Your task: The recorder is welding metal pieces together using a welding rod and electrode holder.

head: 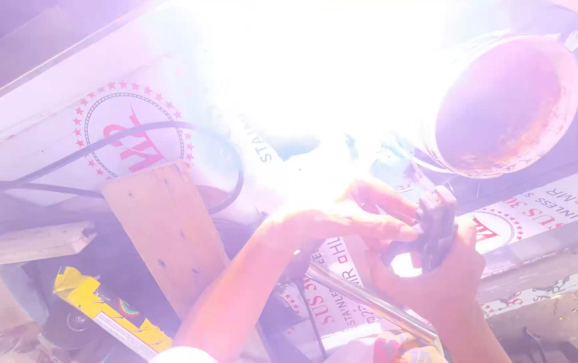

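Dark grey clamp-shaped welding electrode holder [435, 225] sits gripped in right hand [437, 275]; left hand [343, 218] closes fingers onto its front, below rusty round metal pipe end [507, 104], amid white glare.

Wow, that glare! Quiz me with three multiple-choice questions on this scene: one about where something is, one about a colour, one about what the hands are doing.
1. Where is the wooden plank?
A. left of the hands
B. right of the hands
C. on top of the round pipe end

2. What colour is the long box at lower left?
A. blue
B. yellow
C. black

3. What is the right hand doing?
A. resting flat and open
B. gripping a dark clamp-like tool
C. holding the black cable

Answers:
1. A, the plank leans left of both arms.
2. B, the box is yellow.
3. B, the fingers wrap the dark clamp-like tool, and the left hand reaches in beside it.
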